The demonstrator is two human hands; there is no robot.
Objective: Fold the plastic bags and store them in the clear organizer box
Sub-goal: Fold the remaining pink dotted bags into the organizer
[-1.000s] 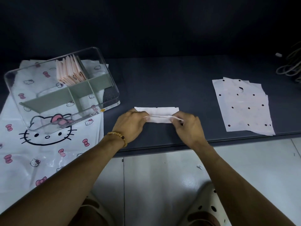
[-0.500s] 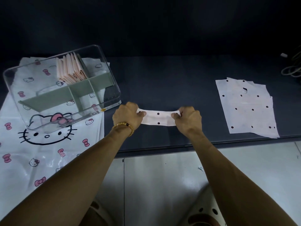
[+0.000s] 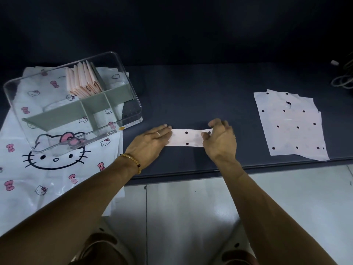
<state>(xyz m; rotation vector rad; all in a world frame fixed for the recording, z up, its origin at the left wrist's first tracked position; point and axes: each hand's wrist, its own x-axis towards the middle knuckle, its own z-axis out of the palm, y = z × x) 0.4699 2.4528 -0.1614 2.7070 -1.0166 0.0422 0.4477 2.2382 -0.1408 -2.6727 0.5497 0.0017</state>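
Observation:
A pale pink polka-dot plastic bag, folded into a narrow strip [image 3: 188,138], lies flat on the dark table near its front edge. My left hand [image 3: 150,145] presses flat on the strip's left end, fingers together. My right hand [image 3: 219,139] pinches the strip's right end between thumb and fingers. The clear organizer box [image 3: 122,77] with grey dividers stands tilted at the left; several folded pink bags [image 3: 84,81] stand in its back compartment. A stack of unfolded polka-dot bags [image 3: 290,125] lies flat at the right.
A large white cat-print plastic bag [image 3: 47,169] lies under the box and hangs over the table's front edge. White cables [image 3: 343,77] coil at the far right. The table's front edge [image 3: 191,173] runs just below my wrists, with light floor tiles beneath.
The strip has been turned dotted side up and laid flat. My left hand went from gripping its end to pressing flat on it; my right hand now pinches the right end.

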